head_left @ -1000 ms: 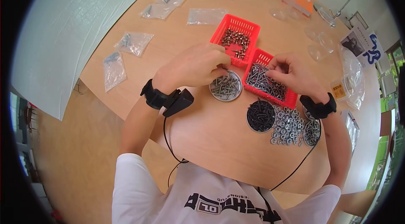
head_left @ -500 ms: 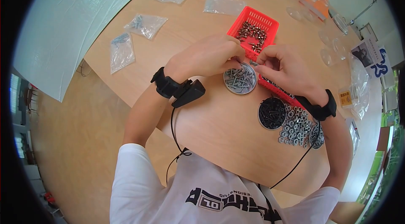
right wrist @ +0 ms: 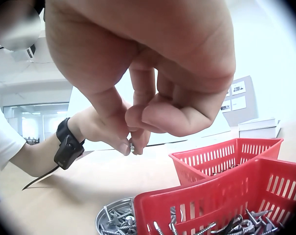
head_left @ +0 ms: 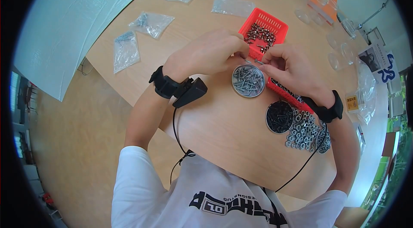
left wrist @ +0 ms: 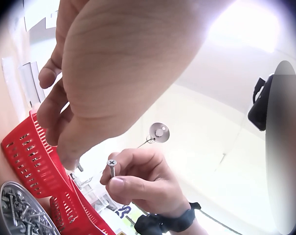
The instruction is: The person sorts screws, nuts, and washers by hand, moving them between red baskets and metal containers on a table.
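Observation:
My right hand [head_left: 286, 67] pinches a silver cross-head screw [left wrist: 112, 168] between thumb and index finger, its head pointing up in the left wrist view. Facing it, my left hand [head_left: 206, 52] pinches another small screw [left wrist: 80, 167], mostly covered by the fingertips. Both hands hover close together over the far edge of a round dish [head_left: 248, 81] of silver screws. Partly under my right hand is a red basket [right wrist: 187, 203] with more silver screws. Behind the hands, another red basket [head_left: 270, 19] holds brownish bolts.
Nearer me lie a round dish of black screws [head_left: 279, 117], loose nuts [head_left: 301, 133] and another small dish [head_left: 325, 140] of hardware. Clear plastic bags [head_left: 126, 52] are spread at the left and back. Clear containers [head_left: 340, 56] and an orange box [head_left: 323, 1] stand back right.
My right hand has come out of the near red basket with a screw and moved left toward my left hand. My left hand has moved off the dish with a screw. The head view shifted.

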Demonstrator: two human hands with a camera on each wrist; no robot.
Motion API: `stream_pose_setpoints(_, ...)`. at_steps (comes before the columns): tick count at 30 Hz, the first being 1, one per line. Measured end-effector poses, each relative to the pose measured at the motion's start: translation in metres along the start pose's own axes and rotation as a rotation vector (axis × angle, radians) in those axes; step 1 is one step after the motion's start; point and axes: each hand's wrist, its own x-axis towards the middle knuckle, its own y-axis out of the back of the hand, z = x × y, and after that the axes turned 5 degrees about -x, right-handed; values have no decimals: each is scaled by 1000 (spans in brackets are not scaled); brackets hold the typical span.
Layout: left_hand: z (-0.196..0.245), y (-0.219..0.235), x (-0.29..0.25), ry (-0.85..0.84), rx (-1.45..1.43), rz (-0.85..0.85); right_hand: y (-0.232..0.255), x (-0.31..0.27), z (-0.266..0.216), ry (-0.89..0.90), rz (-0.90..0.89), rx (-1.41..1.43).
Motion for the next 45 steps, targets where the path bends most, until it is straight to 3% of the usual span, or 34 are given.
stream_pose_setpoints(21, 4, 3, 1, -56, 58, 12, 7, -4, 0, 44, -18, -62)
stream_pose_setpoints(33, 19, 5, 9, -41, 101, -65, 38, -28, 11, -117, 15, -57)
stream_pose_setpoints(39, 35, 5, 29, -80, 160, -98, 46, -45, 51, -58, 48, -276)
stream_pose_setpoints(42, 42, -2, 47, -157, 185, -130, 42, -54, 64, -17, 7, -440)
stream_pose_setpoints(45, 44, -19, 69, -201, 215, -175, 36, -55, 63, -88, -111, -523)
